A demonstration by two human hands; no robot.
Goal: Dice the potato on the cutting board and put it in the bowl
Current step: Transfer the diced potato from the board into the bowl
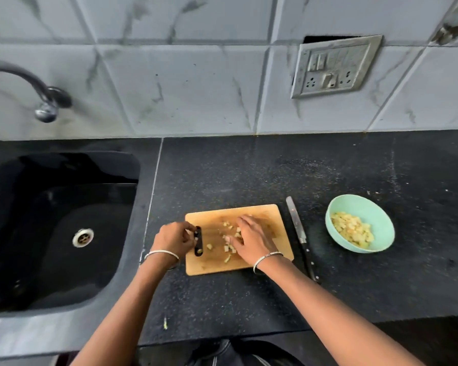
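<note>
- The right hand [251, 239] lies on the cutting board [262, 215] with its fingers spread and fairly straight, the tips resting on a loose scatter of potato pieces [226, 248].
- The left hand [173, 240] sits at the board's left edge, fingers curled in by the dark handle slot [198, 240]; from here I cannot tell whether it grips the edge or cups something.
- Each wrist wears a thin silver bangle [161, 253].
- A knife [299, 233] lies on the black counter [249, 175] just beside the board's right edge, with neither hand on it.
- Further right stands a pale green bowl [381, 220], holding a heap of diced potato [352, 229].
- Off to the left is a black sink [50, 233] with a curved tap [37, 88] above it.
- A switch plate [333, 67] hangs on the tiled wall.
</note>
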